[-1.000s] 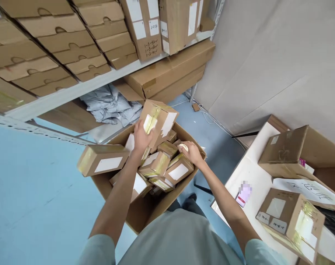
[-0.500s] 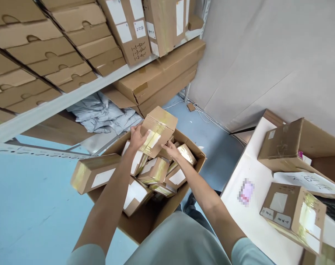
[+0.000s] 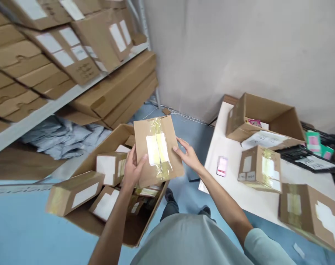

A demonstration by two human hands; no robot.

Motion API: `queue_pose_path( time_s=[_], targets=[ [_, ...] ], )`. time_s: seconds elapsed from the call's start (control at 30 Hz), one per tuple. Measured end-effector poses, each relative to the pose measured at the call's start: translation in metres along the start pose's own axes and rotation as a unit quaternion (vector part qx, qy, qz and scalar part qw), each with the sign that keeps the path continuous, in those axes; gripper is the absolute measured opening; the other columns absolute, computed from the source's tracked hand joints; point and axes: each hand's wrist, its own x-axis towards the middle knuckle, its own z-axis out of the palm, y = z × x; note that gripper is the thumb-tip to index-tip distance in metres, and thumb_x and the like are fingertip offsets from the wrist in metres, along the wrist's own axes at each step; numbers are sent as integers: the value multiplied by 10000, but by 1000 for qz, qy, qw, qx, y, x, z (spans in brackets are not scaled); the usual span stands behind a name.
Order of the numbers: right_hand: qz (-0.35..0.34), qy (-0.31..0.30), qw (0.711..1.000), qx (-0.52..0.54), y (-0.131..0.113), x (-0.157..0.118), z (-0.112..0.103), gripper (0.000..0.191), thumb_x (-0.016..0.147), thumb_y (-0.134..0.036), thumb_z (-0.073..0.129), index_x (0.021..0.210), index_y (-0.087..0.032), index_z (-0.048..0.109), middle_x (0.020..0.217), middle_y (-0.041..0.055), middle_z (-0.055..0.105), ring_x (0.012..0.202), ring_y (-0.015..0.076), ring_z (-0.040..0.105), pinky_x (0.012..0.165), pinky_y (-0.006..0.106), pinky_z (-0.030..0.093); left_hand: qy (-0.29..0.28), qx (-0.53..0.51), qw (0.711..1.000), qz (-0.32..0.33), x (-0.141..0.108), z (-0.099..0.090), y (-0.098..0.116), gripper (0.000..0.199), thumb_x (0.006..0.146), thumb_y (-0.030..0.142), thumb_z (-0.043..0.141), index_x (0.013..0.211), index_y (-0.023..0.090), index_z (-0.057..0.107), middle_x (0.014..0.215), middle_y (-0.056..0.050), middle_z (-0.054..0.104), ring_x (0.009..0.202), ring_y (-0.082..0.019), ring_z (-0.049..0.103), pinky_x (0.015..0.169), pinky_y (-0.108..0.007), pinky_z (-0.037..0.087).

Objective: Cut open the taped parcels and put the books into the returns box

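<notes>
Both of my hands hold a taped cardboard box (image 3: 159, 151) with a white label on its face, above the right part of a large open carton (image 3: 108, 141). My left hand (image 3: 132, 171) grips the box's left edge, thumb on the front. At the right edge, my right hand (image 3: 188, 156) has its thumb on the face and its fingers along the side. Several smaller labelled boxes lie in the carton, among them a box with a white side (image 3: 108, 169). A long taped box (image 3: 74, 193) rests across its left rim.
To the left, a metal shelf (image 3: 59, 103) holds stacked cartons, with grey plastic bags (image 3: 65, 136) below. On the right, a white table (image 3: 211, 158) carries a phone (image 3: 222, 166), an open box (image 3: 239, 121), a taped box (image 3: 258, 169) and a larger box (image 3: 308, 209).
The held box has been lifted out from over the carton's pile, moved rightward and turned so its labelled face points at me. My view has swung right, showing more of the table.
</notes>
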Motion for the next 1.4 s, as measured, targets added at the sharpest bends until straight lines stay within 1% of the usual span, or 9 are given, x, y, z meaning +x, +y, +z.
queue_pose_path(
  time_s=[0.13,0.4,0.53,0.67,0.87,1.0,1.1,1.23,1.4],
  targets=[
    [14,68,997,-35,22,-78,-104,676,1014,-709,671,1538,-284,705,1599,91,664,1609,351,477,1339,578,383,-63,-76,995,-24,-56,101,36,772,978,584,737,1645,268,508,1678,-146,555,1503,-364,606,1245,-511,542],
    [77,207,975,-14,116,-225,-291,707,1018,-718,639,1550,-257,691,1631,94,635,1591,330,499,1365,537,355,-209,-80,974,-15,-148,317,105,804,977,601,740,1663,263,492,1716,-142,521,1522,-366,592,1238,-499,549],
    [119,248,961,-7,153,-277,-365,698,1009,-698,656,1550,-259,690,1634,85,632,1609,331,472,1365,531,353,-276,-87,956,-40,-180,409,135,796,945,572,774,1630,246,535,1664,-151,585,1490,-377,621,1223,-529,556],
    [148,268,952,-5,180,-301,-415,705,998,-679,674,1554,-245,683,1639,89,628,1609,325,474,1367,519,349,-320,-92,941,-61,-205,477,145,773,904,520,807,1583,234,572,1634,-156,614,1443,-359,659,1223,-519,550],
    [188,254,948,-33,213,-321,-470,687,1017,-654,672,1572,-249,668,1679,69,587,1655,322,418,1386,524,306,-352,-114,925,-87,-219,552,129,727,857,505,824,1499,232,619,1602,-154,643,1398,-336,686,1220,-524,539],
    [191,232,951,-67,219,-341,-502,637,1055,-588,626,1576,-224,664,1645,94,617,1577,328,535,1335,527,397,-372,-115,917,-85,-214,588,126,731,824,550,847,1440,209,649,1553,-162,668,1410,-342,672,1212,-513,545],
    [193,223,951,-99,216,-349,-510,569,1073,-486,594,1554,-195,684,1597,124,658,1477,344,638,1232,515,519,-353,-107,927,-68,-222,590,126,727,830,585,843,1420,204,655,1557,-165,647,1391,-334,676,1195,-500,561],
    [175,219,948,-149,214,-343,-502,510,1063,-366,598,1538,-214,700,1475,126,753,1276,336,755,1117,491,594,-333,-109,936,-37,-237,572,127,667,938,600,752,1475,228,619,1532,-154,659,1391,-312,674,1181,-485,575],
    [194,207,946,-156,223,-305,-508,574,1061,-346,606,1604,-161,626,1319,140,819,1144,300,780,1076,447,603,-319,-85,943,-49,-209,585,139,648,969,491,755,1545,243,595,1545,-140,676,1393,-313,684,1187,-489,580]
  ],
)
